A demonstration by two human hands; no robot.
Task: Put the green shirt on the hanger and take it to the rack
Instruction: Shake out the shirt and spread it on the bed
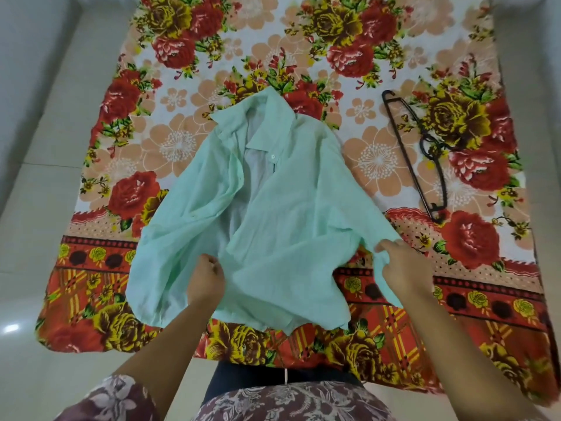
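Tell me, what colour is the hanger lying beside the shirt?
The hanger is black or very dark, seen in the head view against the flowered cloth.

Green shirt (273,214): pale mint, collared, unbuttoned, spread rumpled with collar pointed away, lower hem lifted. Hanger (425,153): dark, thin, laid flat to right of shirt, apart from it, unused.

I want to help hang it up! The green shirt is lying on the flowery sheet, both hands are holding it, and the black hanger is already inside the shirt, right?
Not quite. The head view shows the black hanger lying apart on the flowery sheet, right of the green shirt. The left hand and right hand do hold it.
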